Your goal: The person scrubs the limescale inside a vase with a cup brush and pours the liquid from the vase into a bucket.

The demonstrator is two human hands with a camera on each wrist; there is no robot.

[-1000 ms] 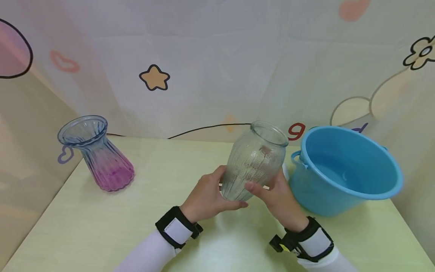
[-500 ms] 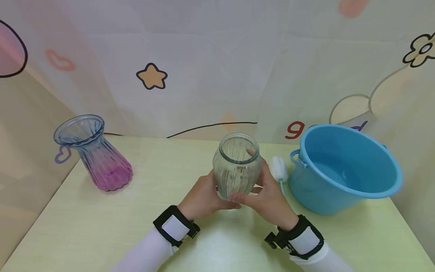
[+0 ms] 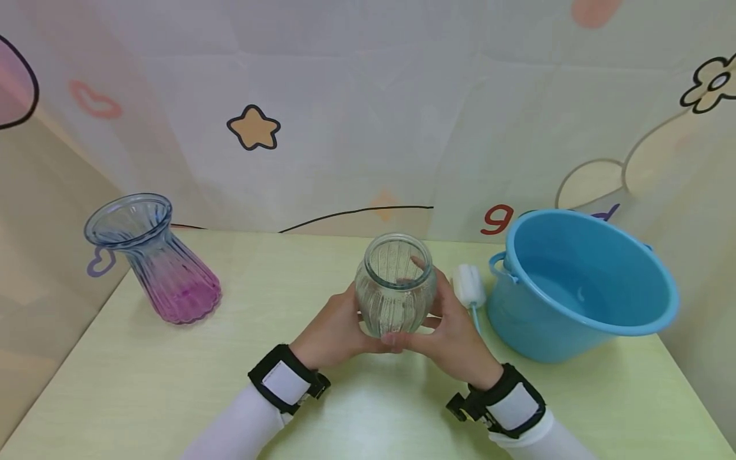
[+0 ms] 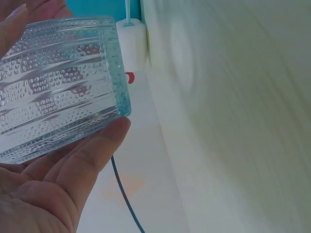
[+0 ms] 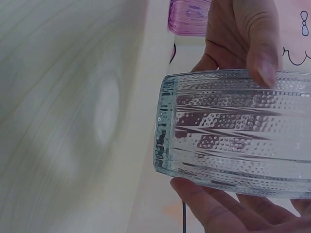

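Note:
A clear glass vase (image 3: 393,300) with a ribbed, dotted wall is held between both hands, its round mouth tipped toward the head camera. My left hand (image 3: 332,333) grips its left side, the thumb low at the front. On the opposite side my right hand (image 3: 457,335) holds it, fingers behind the wall and thumb in front near the base. Both thumbs meet below the vase. In the left wrist view the vase's thick base (image 4: 119,73) hangs above the tabletop (image 4: 233,126). The right wrist view shows the dotted glass (image 5: 228,131) with fingers above and below it.
A blue bucket (image 3: 517,319) stands at the right. Between it and my right hand lies a brush with a white sponge head (image 3: 469,284) and light blue handle. On the left stands a blue-to-pink glass vase (image 3: 178,281). A patterned curtain (image 3: 356,128) hangs behind the table.
Both hands have brought the clear vase left and lower, turning it from a rightward tilt to nearly upright with its mouth toward the camera. The white sponge head has come into full view.

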